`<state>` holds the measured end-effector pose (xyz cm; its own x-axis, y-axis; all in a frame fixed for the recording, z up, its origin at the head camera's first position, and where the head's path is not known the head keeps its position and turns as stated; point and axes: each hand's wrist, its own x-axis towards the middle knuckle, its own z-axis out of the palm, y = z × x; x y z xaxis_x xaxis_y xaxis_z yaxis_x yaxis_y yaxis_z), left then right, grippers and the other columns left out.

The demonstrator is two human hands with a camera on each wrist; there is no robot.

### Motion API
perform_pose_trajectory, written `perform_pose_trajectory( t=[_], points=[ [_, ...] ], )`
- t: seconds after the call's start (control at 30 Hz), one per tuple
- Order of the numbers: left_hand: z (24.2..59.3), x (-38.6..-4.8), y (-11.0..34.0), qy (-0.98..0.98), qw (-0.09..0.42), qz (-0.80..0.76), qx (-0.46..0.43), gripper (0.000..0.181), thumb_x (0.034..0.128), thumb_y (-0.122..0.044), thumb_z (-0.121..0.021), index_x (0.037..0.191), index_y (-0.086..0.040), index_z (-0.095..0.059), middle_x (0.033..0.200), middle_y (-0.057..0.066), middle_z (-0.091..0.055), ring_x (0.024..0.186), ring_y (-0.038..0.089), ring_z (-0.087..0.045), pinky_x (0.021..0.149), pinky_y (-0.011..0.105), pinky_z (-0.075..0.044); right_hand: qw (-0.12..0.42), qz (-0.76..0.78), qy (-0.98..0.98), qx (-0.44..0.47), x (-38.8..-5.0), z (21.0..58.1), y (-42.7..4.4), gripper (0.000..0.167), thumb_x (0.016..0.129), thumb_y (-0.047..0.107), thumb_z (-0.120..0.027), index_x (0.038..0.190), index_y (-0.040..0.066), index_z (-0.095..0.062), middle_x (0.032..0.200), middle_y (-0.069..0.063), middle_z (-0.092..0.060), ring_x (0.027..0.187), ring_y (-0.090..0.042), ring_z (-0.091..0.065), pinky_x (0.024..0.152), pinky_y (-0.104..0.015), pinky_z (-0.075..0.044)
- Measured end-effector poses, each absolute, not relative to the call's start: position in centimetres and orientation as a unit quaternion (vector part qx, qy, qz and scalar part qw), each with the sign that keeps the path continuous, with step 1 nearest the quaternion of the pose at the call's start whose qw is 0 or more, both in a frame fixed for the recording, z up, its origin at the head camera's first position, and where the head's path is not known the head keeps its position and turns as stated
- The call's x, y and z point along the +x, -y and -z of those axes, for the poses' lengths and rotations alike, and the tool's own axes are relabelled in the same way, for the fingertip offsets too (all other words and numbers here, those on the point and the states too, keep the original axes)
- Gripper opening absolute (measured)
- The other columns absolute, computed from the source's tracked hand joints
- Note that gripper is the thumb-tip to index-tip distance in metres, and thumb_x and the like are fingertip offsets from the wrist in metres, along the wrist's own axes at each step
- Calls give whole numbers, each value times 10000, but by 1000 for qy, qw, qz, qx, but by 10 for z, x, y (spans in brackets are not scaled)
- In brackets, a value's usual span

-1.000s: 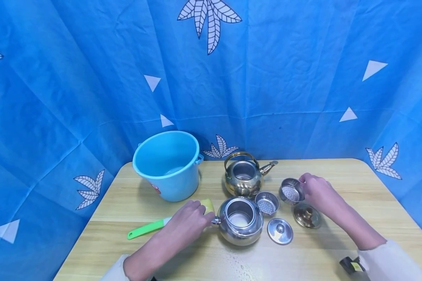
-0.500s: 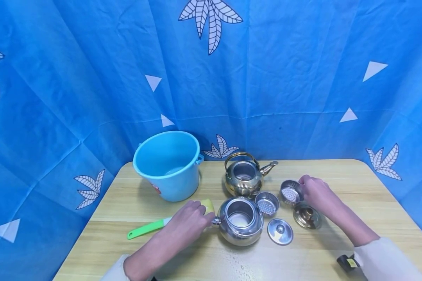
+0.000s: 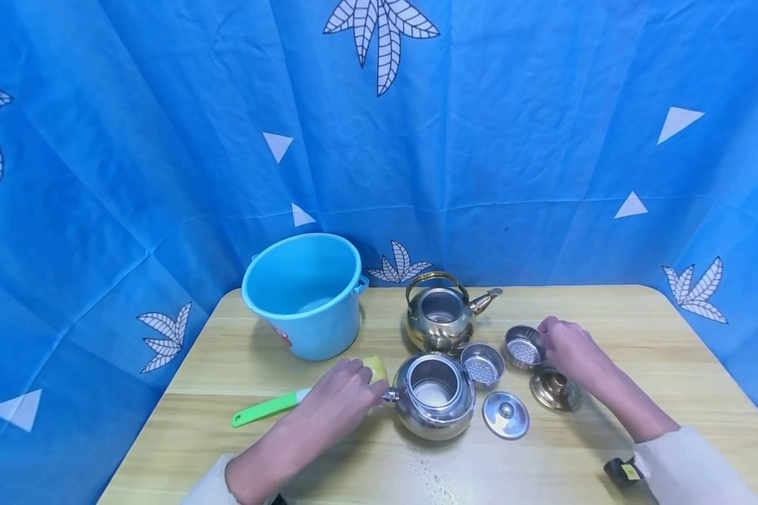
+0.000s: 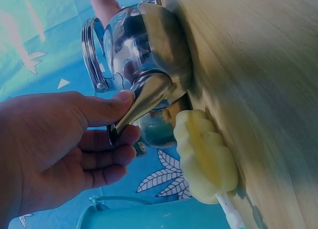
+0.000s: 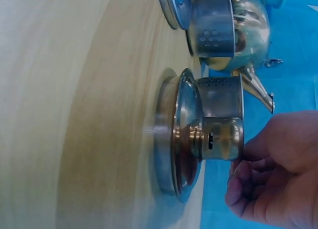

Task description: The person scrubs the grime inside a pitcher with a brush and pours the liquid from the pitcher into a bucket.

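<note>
My right hand [image 3: 568, 345] has its fingers curled, pinching the right edge of the far strainer [image 3: 523, 352], right of centre in the head view; that round cup lies left of my fingertips, mouth up, well nearer this hand than the other. My left hand [image 3: 344, 391] grips the spout [image 4: 149, 92] of the silver kettle [image 3: 432, 426] between thumb and fingers, at lower centre, its spout pointing left. A second strainer [image 3: 482, 369] sits between; the gold lid [image 3: 549, 398] is just below the far strainer. Since a second ago, my right hand and its strainer have slipped slightly lower in frame; my left grip looks unchanged.
</note>
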<state>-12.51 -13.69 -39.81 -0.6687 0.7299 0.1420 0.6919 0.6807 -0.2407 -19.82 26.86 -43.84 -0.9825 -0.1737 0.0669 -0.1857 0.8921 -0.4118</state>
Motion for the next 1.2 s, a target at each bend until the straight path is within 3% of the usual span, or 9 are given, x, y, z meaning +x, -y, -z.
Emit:
perform_pose_trajectory(
  t=[0.27, 0.43, 0.53, 0.77, 1.2],
  points=[
    [397, -124, 136, 909, 117, -88, -389, 150, 886, -195, -806, 1033, -216, -785, 866, -5, -759, 765, 127, -623, 704, 235, -494, 24, -223, 971, 82, -199, 443, -269, 247, 978, 42, -570, 1126, -143, -638, 1026, -335, -708, 845, -440, -711, 722, -523, -614],
    [397, -125, 136, 911, 113, -90, -387, 164, 880, -188, -811, 1039, -217, -786, 876, -5, -762, 770, 127, -626, 708, 235, -498, 40, -226, 970, 83, -198, 443, -270, 230, 987, 70, -583, 1068, -129, -666, 969, -285, -726, 796, -359, -709, 692, -481, -613],
    [397, -125, 135, 912, 110, -90, -386, 169, 876, -180, -811, 1039, -217, -785, 872, -6, -759, 764, 126, -620, 700, 231, -489, 71, -223, 969, 85, -195, 441, -269, 225, 981, 73, -582, 1035, -125, -674, 939, -267, -722, 781, -332, -694, 679, -467, -607],
    [396, -125, 134, 913, 107, -93, -384, 167, 875, -198, -816, 1039, -218, -785, 871, -7, -758, 761, 124, -615, 689, 224, -475, 174, -199, 958, 111, -181, 430, -253, 197, 948, 66, -596, 1005, -99, -688, 931, -254, -722, 859, -405, -700, 772, -548, -599],
    [396, -124, 135, 911, 113, -96, -386, 169, 873, -205, -817, 1038, -219, -784, 866, -4, -758, 757, 123, -617, 673, 215, -461, 189, -206, 945, 167, -156, 419, -208, 92, 929, 86, -710, 963, 3, -727, 889, -118, -744, 783, -224, -705, 702, -386, -618]
  ],
)
